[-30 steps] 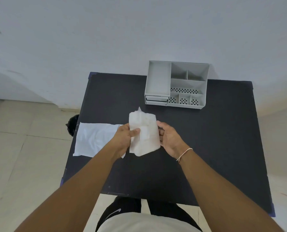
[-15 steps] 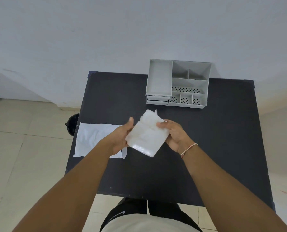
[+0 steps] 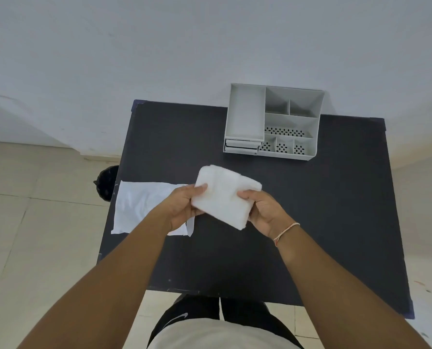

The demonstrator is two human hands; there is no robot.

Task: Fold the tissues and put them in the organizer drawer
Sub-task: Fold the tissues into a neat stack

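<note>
A folded white tissue is held above the middle of the black table. My left hand pinches its left edge and my right hand pinches its right edge. Another white tissue lies flat near the table's left edge, partly hidden under my left hand. The grey desk organizer stands at the back of the table against the wall. Its drawers sit at the lower left front, pushed in.
A dark round object sits on the tiled floor beside the table's left edge. The white wall runs right behind the organizer. The front of the table meets my legs.
The tissue was upright and tall one second ago; it has been folded down and turned into a wider, flatter pad between both hands. My hands have stayed over the table's middle.
</note>
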